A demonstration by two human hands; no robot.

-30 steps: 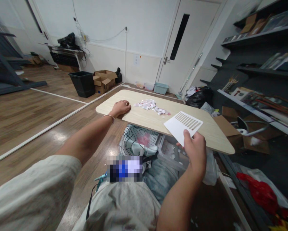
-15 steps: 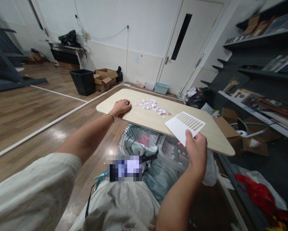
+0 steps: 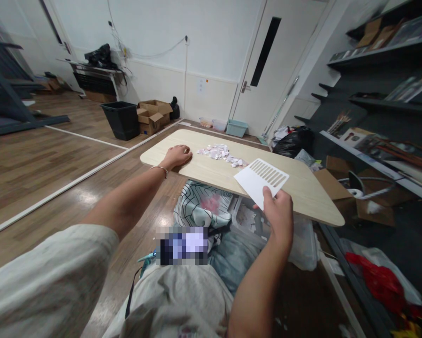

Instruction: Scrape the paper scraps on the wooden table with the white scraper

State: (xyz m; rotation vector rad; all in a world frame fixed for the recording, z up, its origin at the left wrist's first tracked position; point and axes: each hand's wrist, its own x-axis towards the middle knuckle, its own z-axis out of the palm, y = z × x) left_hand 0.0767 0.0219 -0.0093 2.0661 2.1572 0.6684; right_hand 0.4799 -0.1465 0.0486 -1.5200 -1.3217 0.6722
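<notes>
A low light-wood table (image 3: pixel 309 190) stands before me. My left hand (image 3: pixel 177 156) rests on its near left edge with the fingers curled loosely and nothing visible in them. A heap of small white and pink paper scraps (image 3: pixel 222 154) lies just right of that hand. My right hand (image 3: pixel 276 211) grips the near corner of a flat white plastic scraper (image 3: pixel 258 180) with a row of slots, held tilted over the table's front edge, right of the scraps.
Under the table sit a patterned cloth (image 3: pixel 200 206) and a clear plastic bin (image 3: pixel 248 218). Dark shelves (image 3: pixel 387 112) run along the right wall, with boxes and a black bag (image 3: pixel 291 141) below. A black bin (image 3: pixel 121 119) and cardboard boxes (image 3: pixel 152 115) stand at the far wall.
My right hand has carried the scraper a little to the left, closer to the paper scraps. The left hand has stayed where it was.
</notes>
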